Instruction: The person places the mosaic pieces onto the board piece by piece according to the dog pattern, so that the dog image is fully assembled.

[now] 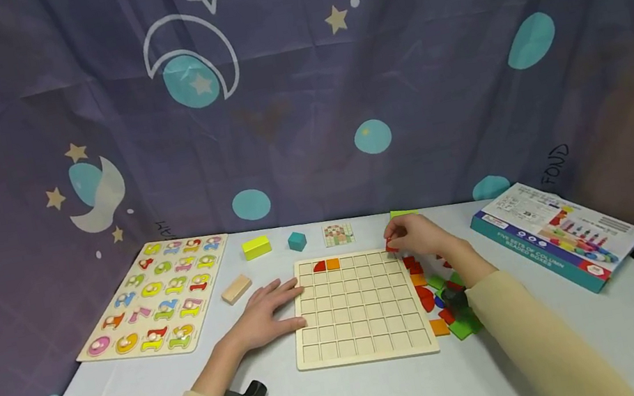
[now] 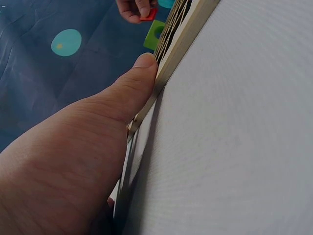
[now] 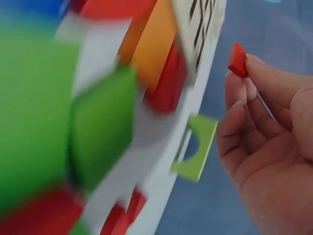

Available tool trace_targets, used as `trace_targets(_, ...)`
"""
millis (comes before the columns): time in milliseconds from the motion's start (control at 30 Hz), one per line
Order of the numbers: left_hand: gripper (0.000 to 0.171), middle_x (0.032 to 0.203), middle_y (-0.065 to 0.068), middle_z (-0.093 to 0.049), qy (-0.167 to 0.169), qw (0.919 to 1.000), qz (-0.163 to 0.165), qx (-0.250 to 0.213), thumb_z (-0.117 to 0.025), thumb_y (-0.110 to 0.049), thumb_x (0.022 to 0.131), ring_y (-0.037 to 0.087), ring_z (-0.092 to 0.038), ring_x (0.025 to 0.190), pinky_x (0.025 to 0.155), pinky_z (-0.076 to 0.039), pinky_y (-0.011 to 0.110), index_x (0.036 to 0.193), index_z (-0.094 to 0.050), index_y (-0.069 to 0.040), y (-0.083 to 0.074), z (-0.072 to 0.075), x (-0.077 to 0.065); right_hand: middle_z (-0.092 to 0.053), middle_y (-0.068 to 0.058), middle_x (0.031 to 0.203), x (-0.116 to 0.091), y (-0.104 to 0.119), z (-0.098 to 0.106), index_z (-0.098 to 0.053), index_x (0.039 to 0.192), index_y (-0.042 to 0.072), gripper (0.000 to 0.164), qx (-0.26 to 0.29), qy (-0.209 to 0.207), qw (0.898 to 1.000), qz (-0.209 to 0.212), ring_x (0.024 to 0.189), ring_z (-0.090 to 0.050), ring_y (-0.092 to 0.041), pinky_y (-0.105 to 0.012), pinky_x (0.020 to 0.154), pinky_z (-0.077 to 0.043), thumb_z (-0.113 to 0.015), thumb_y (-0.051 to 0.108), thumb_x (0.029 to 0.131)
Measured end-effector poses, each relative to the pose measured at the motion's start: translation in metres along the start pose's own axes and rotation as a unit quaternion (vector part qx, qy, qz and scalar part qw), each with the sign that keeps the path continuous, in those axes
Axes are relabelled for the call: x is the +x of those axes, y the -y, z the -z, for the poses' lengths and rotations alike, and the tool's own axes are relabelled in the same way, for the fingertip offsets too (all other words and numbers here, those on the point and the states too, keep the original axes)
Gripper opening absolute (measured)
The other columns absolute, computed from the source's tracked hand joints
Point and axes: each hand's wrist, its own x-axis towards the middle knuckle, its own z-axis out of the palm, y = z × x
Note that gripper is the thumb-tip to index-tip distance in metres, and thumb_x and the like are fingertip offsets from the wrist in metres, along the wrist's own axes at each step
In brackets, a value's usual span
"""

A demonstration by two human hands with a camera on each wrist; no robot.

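Note:
A pale wooden grid board [image 1: 358,304] lies flat on the table. In its top row sit a red tile with a rounded edge [image 1: 319,266] and an orange square tile [image 1: 333,264]. My left hand [image 1: 267,314] rests at the board's left edge, fingers extended, the thumb [image 2: 139,81] touching the rim. Above the board's top right corner, my right hand [image 1: 419,235] pinches a small red tile [image 3: 238,59] between thumb and fingers. Below that hand, loose red, orange, green and blue tiles [image 1: 426,297] lie along the board's right side, partly hidden by the right forearm.
Behind the board are a patterned card [image 1: 338,234], a teal cube [image 1: 297,241], a yellow block [image 1: 256,247] and a green piece with a round cutout [image 3: 198,147]. A wooden block [image 1: 236,289] and number puzzle [image 1: 142,328] lie left; a box [image 1: 559,233] lies right.

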Motion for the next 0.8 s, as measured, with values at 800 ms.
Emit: trace_targets(800, 0.067, 0.159, 0.001, -0.040, 0.004, 1.0000, 0.000, 0.003, -0.071, -0.050, 0.091, 0.035, -0.021, 0.150, 0.120, -0.011, 0.058, 0.148, -0.055, -0.018, 0.000, 0.001, -0.001, -0.065, -0.003, 0.092, 0.037, 0.043, -0.055, -0.069, 0.101, 0.004, 0.007, -0.002, 0.066, 0.997, 0.049, 0.084, -0.060, -0.018, -0.034, 0.075, -0.052, -0.065, 0.000, 0.096)
